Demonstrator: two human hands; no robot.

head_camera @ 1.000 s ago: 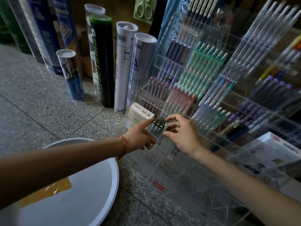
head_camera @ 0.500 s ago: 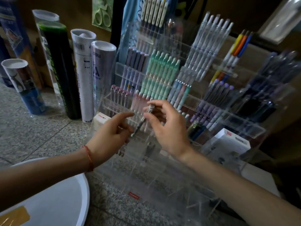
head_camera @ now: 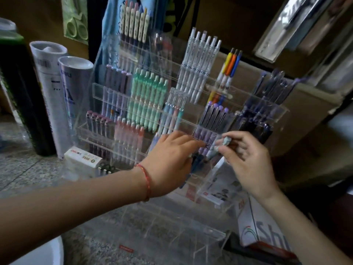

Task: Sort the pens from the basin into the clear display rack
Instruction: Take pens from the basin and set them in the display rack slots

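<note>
Forward of the body, both bare forearms reach toward the clear display rack (head_camera: 277,111), which stands on the speckled stone floor (head_camera: 24,169). The left hand (head_camera: 172,159), with a red string bracelet (head_camera: 146,181) at its wrist, is turned palm down with its fingers stretched out fairly straight, the forefinger tip at the front wall of a middle tier. Whether anything sits under its palm I cannot tell. The right hand (head_camera: 246,161) is raised just beside it, thumb and curled fingertips pinching the upper end of a pen (head_camera: 219,148). That pen is pale grey-blue and blurred, tilted with its lower end pointing down and left into a compartment next to the purple-capped pens (head_camera: 215,115). Higher tiers hold tidy rows: mint-green pens (head_camera: 149,100), white pens (head_camera: 200,64) and pink pens (head_camera: 129,136), all leaning back. The rack's lowest trays show only clear dividers. A curved sliver of the white basin (head_camera: 47,253) shows at the bottom left corner, under the left forearm.
</note>
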